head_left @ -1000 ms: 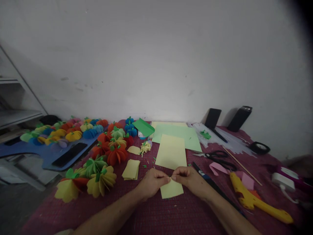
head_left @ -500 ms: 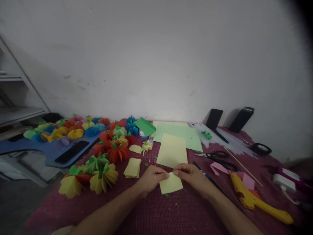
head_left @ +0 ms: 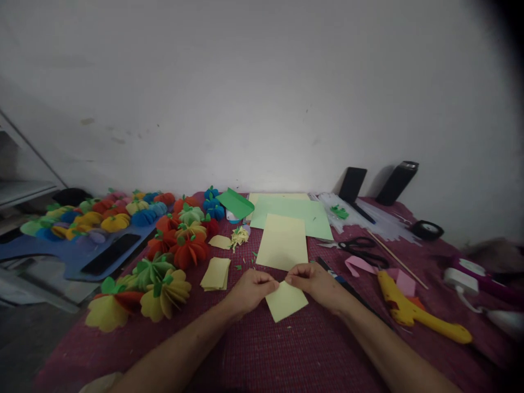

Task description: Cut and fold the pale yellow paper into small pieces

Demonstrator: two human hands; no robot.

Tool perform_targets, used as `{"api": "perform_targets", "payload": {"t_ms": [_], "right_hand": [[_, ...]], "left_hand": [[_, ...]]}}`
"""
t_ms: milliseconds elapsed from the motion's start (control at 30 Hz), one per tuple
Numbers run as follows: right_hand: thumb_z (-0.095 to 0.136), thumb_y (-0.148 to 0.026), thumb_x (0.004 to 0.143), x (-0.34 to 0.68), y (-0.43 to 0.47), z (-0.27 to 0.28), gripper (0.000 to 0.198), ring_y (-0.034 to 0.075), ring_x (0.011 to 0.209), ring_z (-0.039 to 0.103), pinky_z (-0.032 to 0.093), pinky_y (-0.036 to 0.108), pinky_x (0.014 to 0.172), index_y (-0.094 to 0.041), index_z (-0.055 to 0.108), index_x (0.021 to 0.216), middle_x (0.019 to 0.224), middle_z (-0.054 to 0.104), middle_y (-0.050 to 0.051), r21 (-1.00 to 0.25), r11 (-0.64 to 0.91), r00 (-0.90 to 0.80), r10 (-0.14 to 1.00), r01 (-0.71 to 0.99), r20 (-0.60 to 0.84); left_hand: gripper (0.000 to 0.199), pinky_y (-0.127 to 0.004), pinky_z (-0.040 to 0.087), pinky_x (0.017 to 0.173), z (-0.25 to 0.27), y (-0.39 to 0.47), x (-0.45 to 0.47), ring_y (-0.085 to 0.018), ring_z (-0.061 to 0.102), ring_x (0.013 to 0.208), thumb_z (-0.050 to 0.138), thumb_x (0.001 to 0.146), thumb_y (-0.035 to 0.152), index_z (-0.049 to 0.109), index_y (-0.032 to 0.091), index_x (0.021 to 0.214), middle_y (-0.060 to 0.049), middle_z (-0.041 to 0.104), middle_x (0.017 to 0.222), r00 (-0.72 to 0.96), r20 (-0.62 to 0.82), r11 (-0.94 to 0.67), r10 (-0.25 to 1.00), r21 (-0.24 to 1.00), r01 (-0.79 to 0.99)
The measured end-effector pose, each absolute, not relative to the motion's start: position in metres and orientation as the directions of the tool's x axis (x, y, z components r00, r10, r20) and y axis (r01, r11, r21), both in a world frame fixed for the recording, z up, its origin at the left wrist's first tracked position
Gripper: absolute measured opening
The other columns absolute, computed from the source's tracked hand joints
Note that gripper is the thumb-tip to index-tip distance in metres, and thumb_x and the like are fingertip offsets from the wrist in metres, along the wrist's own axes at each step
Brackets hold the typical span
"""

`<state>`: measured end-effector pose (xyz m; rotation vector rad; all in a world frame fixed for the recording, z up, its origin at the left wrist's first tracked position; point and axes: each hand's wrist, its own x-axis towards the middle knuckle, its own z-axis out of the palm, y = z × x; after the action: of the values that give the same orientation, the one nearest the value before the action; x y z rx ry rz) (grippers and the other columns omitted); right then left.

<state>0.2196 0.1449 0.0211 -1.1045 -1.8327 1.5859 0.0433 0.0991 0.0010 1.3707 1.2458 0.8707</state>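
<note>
Between my hands is a small pale-yellow piece of paper (head_left: 286, 303), held by its far edge. My left hand (head_left: 254, 289) pinches it near the left corner, and my right hand (head_left: 311, 281) pinches it close beside, thumb on top. Just beyond lies a larger pale-yellow sheet (head_left: 283, 240), partly over a light green sheet (head_left: 295, 213). Left of my left hand is a stack of small yellow papers (head_left: 215, 274), with a cut yellow piece (head_left: 220, 242) and a heap of yellow paper shreds (head_left: 239, 236) behind it.
Folded paper pumpkins (head_left: 190, 248) fill the table's left side, more on a blue board (head_left: 65, 256) with a dark phone (head_left: 111, 255). To the right lie black-handled scissors (head_left: 360, 245), a wooden stick (head_left: 397, 259), a yellow glue gun (head_left: 417, 314), a tape roll (head_left: 426, 230) and a black bottle (head_left: 397, 183).
The small yellow paper has turned slightly in my fingers, its near edge now slanting. Both hands stay pinched on it. The whole view has shifted a little.
</note>
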Motion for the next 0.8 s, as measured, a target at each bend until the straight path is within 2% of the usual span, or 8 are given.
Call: {"api": "perform_targets", "payload": {"t_ms": [200, 333, 433, 533, 667, 800], "right_hand": [[0.056, -0.033, 0.067, 0.233, 0.157, 0.027, 0.022, 0.007, 0.047, 0.04, 0.029, 0.019, 0.047, -0.012, 0.059, 0.066, 0.055, 0.052, -0.002, -0.974, -0.02, -0.542, 0.828, 0.227, -0.143], [0.057, -0.032, 0.067, 0.239, 0.162, 0.029, 0.021, 0.007, 0.049, 0.042, 0.03, 0.02, 0.049, -0.012, 0.059, 0.066, 0.056, 0.052, -0.002, -0.985, -0.035, -0.524, 0.843, 0.17, -0.121], [0.058, -0.033, 0.067, 0.239, 0.163, 0.03, 0.022, 0.007, 0.052, 0.043, 0.032, 0.02, 0.052, -0.012, 0.058, 0.067, 0.059, 0.053, -0.002, -0.995, -0.041, -0.469, 0.879, 0.096, -0.081], [0.057, -0.036, 0.067, 0.233, 0.16, 0.029, 0.024, 0.008, 0.053, 0.044, 0.033, 0.021, 0.053, -0.012, 0.057, 0.066, 0.059, 0.053, -0.002, -0.998, -0.02, -0.424, 0.905, 0.062, -0.044], [0.057, -0.037, 0.068, 0.225, 0.154, 0.026, 0.024, 0.008, 0.053, 0.044, 0.032, 0.021, 0.052, -0.013, 0.057, 0.066, 0.059, 0.053, -0.002, -0.999, -0.025, -0.396, 0.917, 0.045, -0.041], [0.056, -0.038, 0.069, 0.225, 0.152, 0.023, 0.024, 0.008, 0.053, 0.044, 0.032, 0.021, 0.051, -0.014, 0.059, 0.07, 0.06, 0.054, -0.002, -0.996, -0.093, -0.439, 0.894, 0.005, -0.086]], "left_hand": [[0.028, -0.021, 0.034, 0.05, 0.012, 0.097, 0.042, -0.01, 0.05, 0.049, 0.049, 0.071, 0.032, 0.061, 0.01, 0.062, -0.004, 0.061, 0.055, 0.269, -0.114, 0.089, 0.956, 0.99, 0.105], [0.024, -0.021, 0.035, 0.048, 0.016, 0.098, 0.038, -0.011, 0.055, 0.048, 0.052, 0.069, 0.031, 0.059, 0.009, 0.061, -0.004, 0.061, 0.054, 0.204, -0.127, 0.117, 0.971, 0.991, 0.059], [0.025, -0.019, 0.034, 0.043, 0.018, 0.097, 0.036, -0.011, 0.056, 0.049, 0.05, 0.07, 0.034, 0.058, 0.01, 0.071, -0.004, 0.062, 0.06, 0.135, -0.162, 0.166, 0.977, 0.986, -0.019], [0.036, -0.02, 0.035, 0.041, 0.019, 0.095, 0.041, -0.014, 0.059, 0.054, 0.044, 0.073, 0.045, 0.056, 0.011, 0.079, -0.007, 0.063, 0.071, 0.185, -0.223, 0.241, 0.957, 0.968, -0.077], [0.036, -0.02, 0.036, 0.044, 0.017, 0.094, 0.046, -0.015, 0.06, 0.053, 0.053, 0.068, 0.045, 0.056, 0.009, 0.069, -0.009, 0.064, 0.065, 0.211, -0.253, 0.266, 0.944, 0.964, -0.032], [0.033, -0.02, 0.035, 0.044, 0.015, 0.095, 0.043, -0.014, 0.059, 0.051, 0.053, 0.07, 0.041, 0.055, 0.009, 0.063, -0.009, 0.064, 0.061, 0.175, -0.206, 0.218, 0.963, 0.974, -0.054]]}}
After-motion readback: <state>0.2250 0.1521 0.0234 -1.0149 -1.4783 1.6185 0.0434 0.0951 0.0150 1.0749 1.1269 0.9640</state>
